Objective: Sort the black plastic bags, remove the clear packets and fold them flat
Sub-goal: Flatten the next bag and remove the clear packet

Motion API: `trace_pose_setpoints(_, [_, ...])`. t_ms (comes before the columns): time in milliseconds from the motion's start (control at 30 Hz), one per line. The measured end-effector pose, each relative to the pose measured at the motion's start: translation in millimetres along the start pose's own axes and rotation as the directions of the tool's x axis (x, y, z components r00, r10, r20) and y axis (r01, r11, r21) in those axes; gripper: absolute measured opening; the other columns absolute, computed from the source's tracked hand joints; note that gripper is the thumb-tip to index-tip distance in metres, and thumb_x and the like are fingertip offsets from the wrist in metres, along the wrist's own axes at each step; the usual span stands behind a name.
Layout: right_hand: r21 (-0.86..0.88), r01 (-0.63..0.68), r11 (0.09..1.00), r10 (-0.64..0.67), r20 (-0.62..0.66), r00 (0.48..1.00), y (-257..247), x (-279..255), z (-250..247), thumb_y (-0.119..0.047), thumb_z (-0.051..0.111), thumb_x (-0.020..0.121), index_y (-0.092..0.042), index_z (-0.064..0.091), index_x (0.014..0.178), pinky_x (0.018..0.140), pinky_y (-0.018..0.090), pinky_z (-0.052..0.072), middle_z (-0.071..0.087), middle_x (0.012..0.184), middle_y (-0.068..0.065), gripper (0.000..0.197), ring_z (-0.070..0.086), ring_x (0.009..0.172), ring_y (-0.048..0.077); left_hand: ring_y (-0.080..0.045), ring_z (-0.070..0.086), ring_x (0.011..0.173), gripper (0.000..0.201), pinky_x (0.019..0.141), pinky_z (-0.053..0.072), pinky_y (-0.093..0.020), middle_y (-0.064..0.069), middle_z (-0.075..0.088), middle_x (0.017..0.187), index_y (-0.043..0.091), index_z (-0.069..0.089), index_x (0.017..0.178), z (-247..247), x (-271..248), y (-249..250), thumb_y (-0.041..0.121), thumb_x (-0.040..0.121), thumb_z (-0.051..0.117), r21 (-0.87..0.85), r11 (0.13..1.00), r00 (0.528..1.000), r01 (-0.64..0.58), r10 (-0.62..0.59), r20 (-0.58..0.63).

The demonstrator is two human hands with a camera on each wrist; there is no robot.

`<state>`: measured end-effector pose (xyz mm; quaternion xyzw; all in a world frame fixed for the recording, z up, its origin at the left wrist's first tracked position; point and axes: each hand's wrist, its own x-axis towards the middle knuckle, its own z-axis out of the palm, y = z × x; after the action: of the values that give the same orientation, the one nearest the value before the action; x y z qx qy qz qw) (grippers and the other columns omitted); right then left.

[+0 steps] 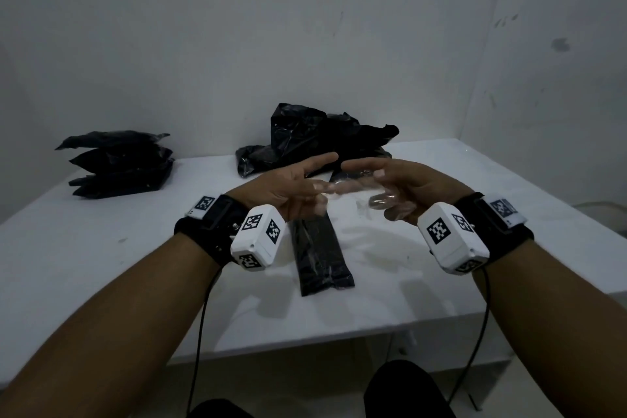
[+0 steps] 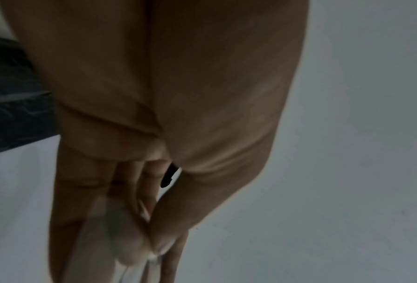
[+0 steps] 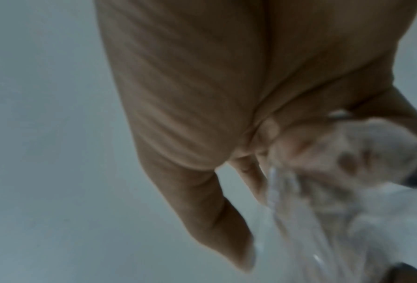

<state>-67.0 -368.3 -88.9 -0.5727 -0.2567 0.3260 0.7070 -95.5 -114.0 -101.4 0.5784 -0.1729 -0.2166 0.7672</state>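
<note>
Packet [image 1: 353, 193], clear, spans crosswise between left hand [image 1: 291, 187] and right hand [image 1: 400, 188], each pinching an end above the table [image 1: 101, 248]; neither hand sits nearer.

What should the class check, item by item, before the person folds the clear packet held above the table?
1. Both hands on the packet: ok. The left hand and right hand each hold an end.
2. Firm grip: cannot tell, since the wrist views are blurred.
3. Packet clear of the black bag: ok. It is held above the bag, which lies on the table.
4. Packet smooth for folding: not ok. It looks crumpled at the right hand.
5. Stack set apart from the loose pile: ok.
6. Bare table to fold on: ok, to the right of the bag.
</note>
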Motion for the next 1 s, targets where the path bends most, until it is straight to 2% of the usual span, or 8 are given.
trace_pose_setpoints(67, [-0.082, -0.025, 0.996, 0.024, -0.019, 1.000, -4.7, -2.8, 0.6, -0.012, 0.058, 0.086, -0.010, 0.055, 0.134, 0.039, 0.014, 0.032, 0.059, 0.131, 0.026, 0.048, 0.040, 0.050, 0.006, -0.015, 0.063, 0.071, 0.065, 0.067, 0.057, -0.028, -0.009, 0.064, 0.098, 0.021, 0.039, 0.151, -0.4, -1.9, 5.5, -0.007, 0.094, 0.051, 0.082, 0.996, 0.999, 0.036, -0.038, 0.020])
trace_pose_setpoints(200, [-0.280, -0.058, 0.958, 0.053, -0.027, 0.998, -9.8, -9.3, -1.4, -0.007, 0.067, 0.085, -0.006, 0.051, 0.135, 0.043, 0.018, 0.034, 0.068, 0.118, 0.021, 0.052, 0.038, 0.052, 0.010, -0.016, 0.063, 0.077, 0.063, 0.070, 0.058, -0.028, -0.007, 0.065, 0.107, 0.028, 0.051, 0.141, -4.8, 2.0, 25.5, -0.004, 0.087, 0.059, 0.307, 0.946, 0.993, 0.101, -0.116, 0.033])
trace_pose_setpoints(367, [-0.365, 0.040, 0.930, -0.047, -0.010, 0.999, -3.9, -6.7, -4.0, 0.006, 0.062, 0.085, -0.012, 0.052, 0.133, 0.043, 0.019, 0.034, 0.070, 0.115, 0.022, 0.052, 0.044, 0.048, 0.009, -0.016, 0.061, 0.078, 0.067, 0.074, 0.052, -0.032, -0.006, 0.071, 0.109, 0.026, 0.048, 0.144, -10.9, 3.5, 25.4, 0.012, 0.082, 0.071, 0.447, 0.874, 0.981, 0.192, -0.185, -0.060])
trace_pose_setpoints(500, [-0.404, 0.001, 0.915, -0.005, -0.009, 1.000, 0.2, -8.1, -6.5, 0.009, 0.061, 0.084, -0.010, 0.050, 0.136, 0.042, 0.018, 0.032, 0.070, 0.114, 0.023, 0.056, 0.043, 0.046, 0.008, -0.013, 0.057, 0.070, 0.065, 0.064, 0.046, -0.024, -0.004, 0.070, 0.089, 0.021, 0.052, 0.141, -13.2, -1.4, 21.2, 0.010, 0.080, 0.074, 0.595, 0.762, 0.963, 0.257, -0.252, -0.093])
trace_pose_setpoints(667, [-0.481, -0.127, 0.867, 0.072, -0.132, 0.989, 10.6, -8.4, -7.3, 0.006, 0.069, 0.085, -0.018, 0.054, 0.130, 0.045, 0.019, 0.039, 0.071, 0.118, 0.007, 0.053, 0.053, 0.060, 0.010, -0.008, 0.060, 0.065, 0.053, 0.064, 0.045, -0.023, -0.004, 0.075, 0.085, 0.026, 0.056, 0.133, -12.9, -4.9, 48.0, 0.000, 0.089, 0.070, 0.730, 0.634, 0.966, 0.257, -0.145, -0.215])
trace_pose_setpoints(733, [-0.475, -0.138, 0.869, 0.063, -0.169, 0.984, 17.5, -7.2, -7.9, 0.004, 0.073, 0.083, -0.016, 0.058, 0.125, 0.049, 0.022, 0.042, 0.070, 0.111, 0.001, 0.049, 0.056, 0.065, 0.010, -0.008, 0.064, 0.071, 0.052, 0.068, 0.048, -0.023, 0.001, 0.074, 0.080, 0.027, 0.057, 0.130, -6.9, -7.2, 61.9, 0.000, 0.088, 0.070, 0.759, 0.600, 0.964, 0.254, -0.090, -0.251])
trace_pose_setpoints(900, [-0.282, -0.087, 0.956, 0.034, -0.188, 0.982, 25.5, -3.8, -6.8, 0.006, 0.072, 0.083, -0.010, 0.061, 0.113, 0.051, 0.023, 0.043, 0.062, 0.090, 0.002, 0.036, 0.060, 0.069, 0.011, -0.010, 0.068, 0.059, 0.064, 0.052, 0.049, -0.016, -0.004, 0.073, 0.072, 0.015, 0.047, 0.140, 9.6, -11.1, 81.5, -0.010, 0.085, 0.069, 0.740, 0.654, 0.951, 0.158, 0.100, -0.291])
trace_pose_setpoints(1000, [-0.218, -0.059, 0.974, 0.013, -0.205, 0.979, 26.8, -4.2, -6.6, -0.003, 0.074, 0.074, -0.011, 0.062, 0.110, 0.049, 0.022, 0.043, 0.065, 0.084, 0.002, 0.039, 0.059, 0.070, 0.012, -0.022, 0.071, 0.074, 0.082, 0.067, 0.058, -0.029, -0.010, 0.073, 0.081, 0.020, 0.039, 0.149, 13.3, -12.1, 87.9, -0.010, 0.081, 0.073, 0.739, 0.667, 0.948, 0.094, 0.166, -0.271])
